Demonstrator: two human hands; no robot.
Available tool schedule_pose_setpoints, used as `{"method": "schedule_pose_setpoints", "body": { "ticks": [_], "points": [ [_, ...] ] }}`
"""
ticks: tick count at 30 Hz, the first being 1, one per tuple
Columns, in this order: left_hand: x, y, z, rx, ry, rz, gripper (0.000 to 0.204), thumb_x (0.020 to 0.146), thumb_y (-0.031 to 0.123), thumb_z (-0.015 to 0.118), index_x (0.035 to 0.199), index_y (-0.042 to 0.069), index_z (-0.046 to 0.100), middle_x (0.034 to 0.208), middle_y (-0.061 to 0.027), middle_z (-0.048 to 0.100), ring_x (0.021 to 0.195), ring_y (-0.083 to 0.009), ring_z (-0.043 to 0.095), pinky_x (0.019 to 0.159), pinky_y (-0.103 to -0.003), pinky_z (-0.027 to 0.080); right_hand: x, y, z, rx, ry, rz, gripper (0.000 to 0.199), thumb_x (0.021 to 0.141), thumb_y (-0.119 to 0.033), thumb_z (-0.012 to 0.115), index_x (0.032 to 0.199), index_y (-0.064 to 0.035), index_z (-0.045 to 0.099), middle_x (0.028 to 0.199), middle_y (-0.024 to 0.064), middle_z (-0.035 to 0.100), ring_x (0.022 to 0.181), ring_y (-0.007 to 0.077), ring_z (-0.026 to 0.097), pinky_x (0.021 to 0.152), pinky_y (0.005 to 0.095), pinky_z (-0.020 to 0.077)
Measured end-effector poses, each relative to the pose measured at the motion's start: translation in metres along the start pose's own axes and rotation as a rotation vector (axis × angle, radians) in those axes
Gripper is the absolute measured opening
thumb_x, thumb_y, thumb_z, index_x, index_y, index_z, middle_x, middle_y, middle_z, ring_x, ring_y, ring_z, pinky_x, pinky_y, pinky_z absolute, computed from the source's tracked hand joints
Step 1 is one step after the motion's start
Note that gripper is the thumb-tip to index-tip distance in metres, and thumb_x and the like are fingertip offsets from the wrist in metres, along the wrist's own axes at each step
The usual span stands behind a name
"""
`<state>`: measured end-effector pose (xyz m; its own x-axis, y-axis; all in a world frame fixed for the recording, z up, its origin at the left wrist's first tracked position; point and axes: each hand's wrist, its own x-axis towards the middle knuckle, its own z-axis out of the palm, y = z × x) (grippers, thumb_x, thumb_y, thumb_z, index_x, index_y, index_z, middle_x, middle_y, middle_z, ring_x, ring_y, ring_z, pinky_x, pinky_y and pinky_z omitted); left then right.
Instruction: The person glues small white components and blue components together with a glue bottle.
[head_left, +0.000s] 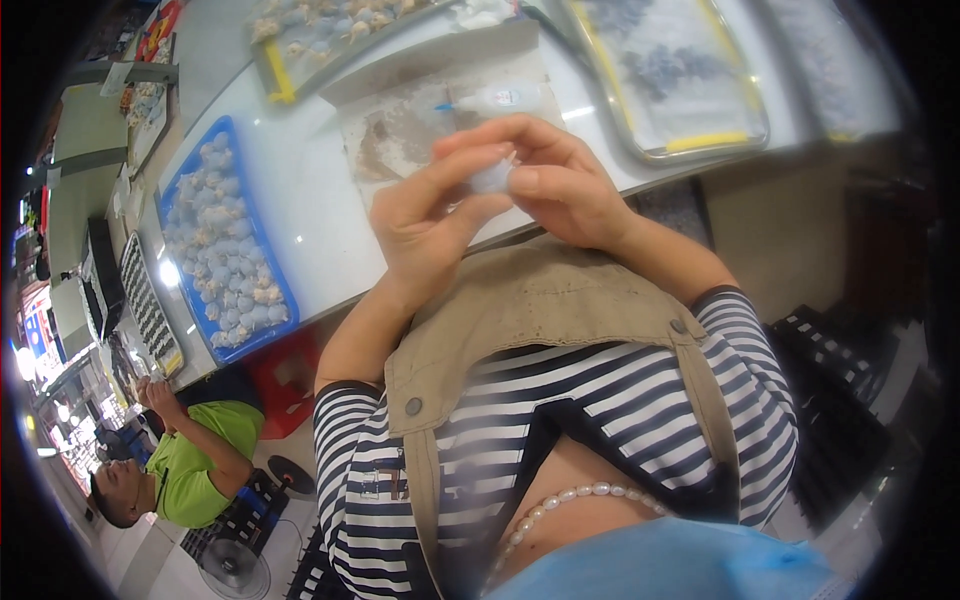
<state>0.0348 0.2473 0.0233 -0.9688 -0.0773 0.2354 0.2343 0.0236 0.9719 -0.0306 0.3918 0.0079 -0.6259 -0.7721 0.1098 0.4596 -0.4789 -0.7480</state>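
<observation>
Both hands meet over the table in front of my apron. Between the fingertips is a small pale bluish-grey figurine part, partly covered by the fingers. My left hand pinches it from the left, with thumb and index finger closed around it. From the other side, my right hand grips it with its thumb and curled fingers. Just beyond the hands, a white squeeze bottle with a thin blue tip lies on a stained sheet of cardboard with a raised far edge.
To the left, a blue tray holds many small pale-blue and cream pieces. A yellow-taped tray of similar pieces lies at the far side; another yellow-taped tray lies to the right. A co-worker in a green shirt sits at the lower left.
</observation>
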Motion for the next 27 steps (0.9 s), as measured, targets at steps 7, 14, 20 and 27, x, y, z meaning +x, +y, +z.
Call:
{"method": "schedule_pose_setpoints", "body": {
  "ticks": [7, 14, 20, 27],
  "points": [
    [0.005, -0.008, -0.019, 0.406, -0.026, 0.313, 0.034, 0.068, 0.005, 0.072, 0.1, -0.001, 0.062, 0.089, -0.0109, 0.065, 0.076, -0.0145, 0.063, 0.068, -0.023, 0.05, 0.012, -0.001, -0.003, -0.216, -0.054, 0.012, 0.043, 0.079, -0.019, 0.056, 0.116, 0.0014, 0.047, 0.122, 0.0182, 0.047, 0.113, 0.0241, 0.046, 0.098, 0.0366, 0.0352],
    [0.003, -0.004, -0.027, 0.605, 0.083, 0.381, 0.03, 0.066, 0.007, 0.073, 0.094, 0.001, 0.065, 0.082, -0.0086, 0.066, 0.068, -0.0144, 0.064, 0.06, -0.024, 0.05, 0.018, 0.014, 0.002, -0.261, -0.052, -0.083, 0.037, 0.076, -0.003, 0.048, 0.112, 0.0032, 0.049, 0.116, 0.0133, 0.051, 0.102, 0.0182, 0.051, 0.087, 0.0312, 0.0423],
    [0.006, -0.006, -0.031, 0.594, 0.086, 0.337, 0.03, 0.066, 0.006, 0.072, 0.094, 0.001, 0.064, 0.083, -0.0094, 0.066, 0.066, -0.0153, 0.063, 0.058, -0.024, 0.051, 0.032, 0.016, 0.001, -0.184, -0.024, -0.024, 0.036, 0.078, -0.004, 0.048, 0.113, 0.0036, 0.049, 0.112, 0.0139, 0.054, 0.098, 0.0164, 0.053, 0.085, 0.0288, 0.0434],
    [0.004, -0.006, -0.026, 0.73, 0.14, 0.323, 0.031, 0.066, 0.007, 0.073, 0.095, 0.002, 0.064, 0.084, -0.0106, 0.065, 0.069, -0.0158, 0.063, 0.061, -0.025, 0.051, 0.03, -0.001, 0.002, -0.357, -0.015, 0.143, 0.042, 0.076, -0.008, 0.052, 0.116, 0.0046, 0.047, 0.118, 0.0164, 0.051, 0.104, 0.0203, 0.052, 0.09, 0.0324, 0.042]
  ]
}}
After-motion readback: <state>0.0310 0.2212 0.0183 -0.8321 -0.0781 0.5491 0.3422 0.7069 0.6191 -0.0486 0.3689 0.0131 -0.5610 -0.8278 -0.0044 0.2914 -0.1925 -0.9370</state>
